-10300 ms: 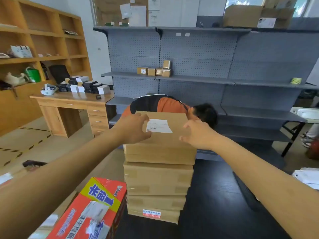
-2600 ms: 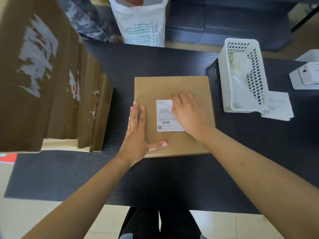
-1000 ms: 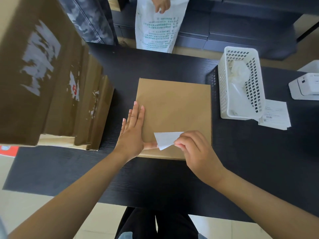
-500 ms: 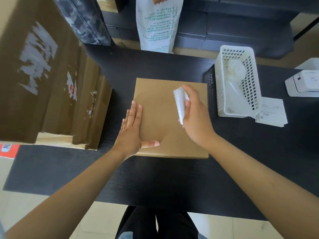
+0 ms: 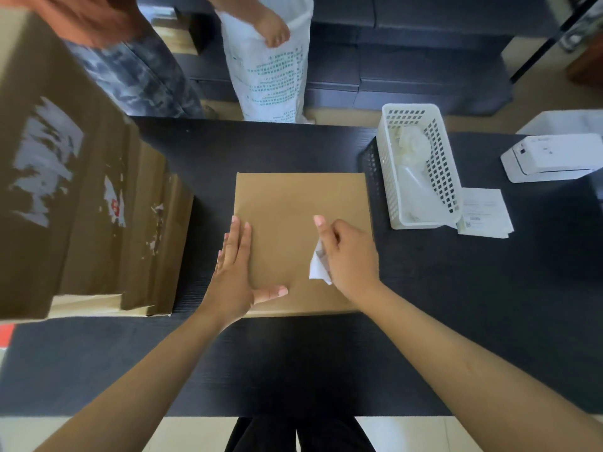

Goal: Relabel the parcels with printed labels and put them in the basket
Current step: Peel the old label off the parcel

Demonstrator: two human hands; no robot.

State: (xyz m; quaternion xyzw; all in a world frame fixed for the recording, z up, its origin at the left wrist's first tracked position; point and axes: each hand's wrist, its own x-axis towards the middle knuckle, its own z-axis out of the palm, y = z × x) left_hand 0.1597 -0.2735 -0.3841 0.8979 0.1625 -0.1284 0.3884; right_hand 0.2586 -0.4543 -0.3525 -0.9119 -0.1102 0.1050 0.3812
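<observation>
A flat brown cardboard parcel (image 5: 293,210) lies on the black table (image 5: 293,363) in front of me, its top bare of any label. My left hand (image 5: 236,272) rests flat on the parcel's left edge, fingers straight, thumb spread across its near side. My right hand (image 5: 347,256) hovers over the parcel's right part and pinches a crumpled white peeled-off label (image 5: 318,267). A white perforated basket (image 5: 448,190) stands just right of the parcel with crumpled backing paper inside. Printed labels (image 5: 484,213) lie beside the basket.
A tall stack of brown parcels (image 5: 75,203) with torn label remains fills the left. A white label printer (image 5: 551,158) sits at the far right. Another person stands across the table holding a white printed bag (image 5: 270,73).
I peeled the old label off the parcel with my right hand, lifted it, and it is now scrunched in that hand lower over the parcel. My left hand has stayed flat on the parcel.
</observation>
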